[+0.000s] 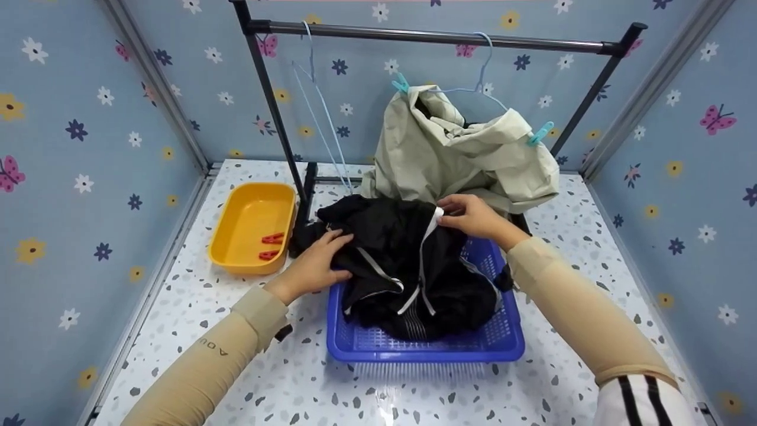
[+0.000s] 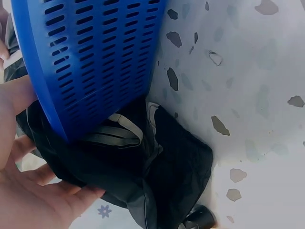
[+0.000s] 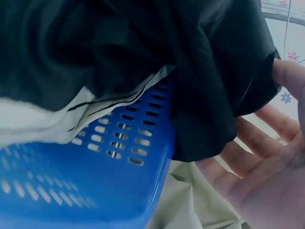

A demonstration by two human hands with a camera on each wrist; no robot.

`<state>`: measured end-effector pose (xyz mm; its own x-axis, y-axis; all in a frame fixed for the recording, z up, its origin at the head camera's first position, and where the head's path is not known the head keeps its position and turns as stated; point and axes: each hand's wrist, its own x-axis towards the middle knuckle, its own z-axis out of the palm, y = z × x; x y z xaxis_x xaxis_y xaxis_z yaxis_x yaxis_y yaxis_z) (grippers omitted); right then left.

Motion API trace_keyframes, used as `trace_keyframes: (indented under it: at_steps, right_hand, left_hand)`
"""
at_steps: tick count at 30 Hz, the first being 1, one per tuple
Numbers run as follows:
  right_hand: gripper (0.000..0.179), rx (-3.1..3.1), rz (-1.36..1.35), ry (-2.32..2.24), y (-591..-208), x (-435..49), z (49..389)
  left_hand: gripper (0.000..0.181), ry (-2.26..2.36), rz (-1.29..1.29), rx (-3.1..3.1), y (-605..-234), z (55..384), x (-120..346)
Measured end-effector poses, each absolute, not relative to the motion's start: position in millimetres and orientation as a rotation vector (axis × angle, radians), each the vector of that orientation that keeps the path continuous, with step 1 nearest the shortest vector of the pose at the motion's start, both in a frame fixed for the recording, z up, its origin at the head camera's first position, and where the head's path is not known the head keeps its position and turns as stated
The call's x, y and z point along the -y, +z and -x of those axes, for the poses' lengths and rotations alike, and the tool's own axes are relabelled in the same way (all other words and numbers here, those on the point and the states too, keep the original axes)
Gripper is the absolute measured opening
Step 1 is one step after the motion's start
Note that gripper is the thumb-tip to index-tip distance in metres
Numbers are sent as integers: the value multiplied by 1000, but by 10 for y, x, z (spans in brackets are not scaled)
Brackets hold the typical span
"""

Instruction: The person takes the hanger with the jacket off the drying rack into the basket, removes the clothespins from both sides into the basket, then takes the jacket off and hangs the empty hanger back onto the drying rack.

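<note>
A black garment [image 1: 384, 236] with white trim and white cords lies bunched in a blue perforated basket [image 1: 426, 355], spilling over its back and left side. My left hand [image 1: 313, 266] rests on the garment's left part, fingers spread and thumb apart; in the left wrist view, its fingertips touch the black cloth [image 2: 176, 167] draped over the basket's corner. At the back, my right hand [image 1: 473, 219] pinches the garment by a white-trimmed edge. The right wrist view has the thumb at the edge of the cloth [image 3: 209, 62], with fingers partly hidden behind it.
A yellow tub [image 1: 248, 228] holding red clothespins [image 1: 272, 238] stands left of the basket. Behind is a black rack [image 1: 414, 34] with an unloaded blue wire hanger [image 1: 322, 106] and a pale green garment [image 1: 426, 160] clipped to another hanger by turquoise clothespins [image 1: 539, 134]. Patterned walls enclose the sides.
</note>
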<state>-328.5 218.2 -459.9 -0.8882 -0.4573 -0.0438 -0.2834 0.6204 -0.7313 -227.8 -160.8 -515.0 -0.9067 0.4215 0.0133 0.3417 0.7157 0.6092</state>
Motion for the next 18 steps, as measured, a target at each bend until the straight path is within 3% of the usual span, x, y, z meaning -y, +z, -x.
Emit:
trace_keyframes:
  at_steps: [9,18]
  right_hand:
    - [22,-2669,660,-1191,-4548,-2105,3294]
    - [22,-2376,815,-1586,-4312,-2218,3134]
  left_hand:
    - [77,889,-657,-2773,-5139,2293,1568]
    - [87,851,-670,-2795,-5227,2307,1602]
